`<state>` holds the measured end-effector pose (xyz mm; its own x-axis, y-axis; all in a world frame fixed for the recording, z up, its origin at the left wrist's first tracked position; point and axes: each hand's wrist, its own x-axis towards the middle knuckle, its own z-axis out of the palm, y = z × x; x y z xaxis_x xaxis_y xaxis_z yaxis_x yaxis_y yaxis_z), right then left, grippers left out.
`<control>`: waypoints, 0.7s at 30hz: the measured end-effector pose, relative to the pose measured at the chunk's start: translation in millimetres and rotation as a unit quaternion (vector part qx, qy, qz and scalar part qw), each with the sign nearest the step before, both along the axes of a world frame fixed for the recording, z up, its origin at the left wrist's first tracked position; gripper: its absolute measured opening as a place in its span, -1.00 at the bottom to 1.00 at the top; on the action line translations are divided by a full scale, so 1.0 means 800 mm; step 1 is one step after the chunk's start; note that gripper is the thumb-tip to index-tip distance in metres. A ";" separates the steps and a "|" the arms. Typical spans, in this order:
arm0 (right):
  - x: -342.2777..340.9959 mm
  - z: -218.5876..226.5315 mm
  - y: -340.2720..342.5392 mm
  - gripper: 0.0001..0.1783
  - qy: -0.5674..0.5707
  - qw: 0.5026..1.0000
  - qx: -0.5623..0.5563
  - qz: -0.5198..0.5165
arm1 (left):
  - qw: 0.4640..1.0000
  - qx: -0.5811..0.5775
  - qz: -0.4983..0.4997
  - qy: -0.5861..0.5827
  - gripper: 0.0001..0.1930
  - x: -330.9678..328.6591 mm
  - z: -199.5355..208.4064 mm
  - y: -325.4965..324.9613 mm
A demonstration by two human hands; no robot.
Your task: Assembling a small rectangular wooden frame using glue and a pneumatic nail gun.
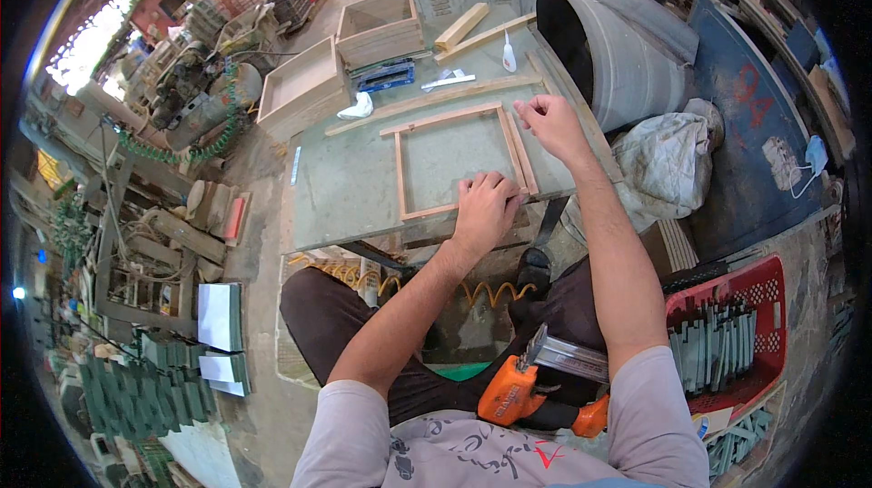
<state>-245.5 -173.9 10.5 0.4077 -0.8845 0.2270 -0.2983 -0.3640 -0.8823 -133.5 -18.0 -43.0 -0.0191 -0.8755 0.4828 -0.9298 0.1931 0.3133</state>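
A slim rectangular wooden frame lies flat on the grey-green worktable. My left hand grips its near bar by the right corner, with the fingers curled over the wood. Along the frame's right side runs a second thin wooden strip. Just above the far right corner my right hand is raised, its fingers closed in a pinch; whatever they may hold is too small to make out. An orange and silver nail gun rests across my lap.
Two open wooden boxes stand at the table's far left. Beyond the frame lie a long wooden strip, a blue tool and a white glue bottle. A grey drum and red crate are on the right.
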 end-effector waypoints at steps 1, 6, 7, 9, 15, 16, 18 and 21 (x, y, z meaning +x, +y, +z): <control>0.000 -0.002 -0.002 -0.59 0.005 1.000 0.001 -0.003 | 1.000 0.004 -0.001 -0.002 -0.87 0.001 0.000 -0.001; 0.000 -0.001 -0.003 -0.58 -0.001 1.000 0.005 -0.002 | 1.000 0.025 -0.001 0.008 -0.88 0.001 0.000 -0.002; -0.001 0.001 -0.002 -0.58 -0.003 1.000 0.004 -0.001 | 1.000 0.025 -0.001 0.005 -0.88 0.002 0.000 -0.001; -0.001 0.003 0.000 -0.59 -0.004 1.000 0.004 0.000 | 1.000 0.025 -0.001 0.002 -0.88 0.001 0.000 -0.001; -0.002 0.001 0.001 -0.61 -0.013 1.000 0.016 0.000 | 1.000 0.029 -0.005 0.010 -0.89 0.000 0.002 0.002; -0.002 0.000 0.002 -0.60 -0.017 1.000 0.014 -0.002 | 0.999 0.028 -0.007 0.015 -0.89 0.000 0.001 0.002; -0.002 -0.002 0.001 -0.60 -0.019 1.000 0.014 -0.005 | 0.999 0.029 -0.010 0.020 -0.89 0.001 0.001 0.002; -0.005 -0.007 -0.003 -0.60 -0.003 1.000 0.011 -0.004 | 0.999 0.034 -0.012 0.022 -0.89 -0.001 0.000 0.003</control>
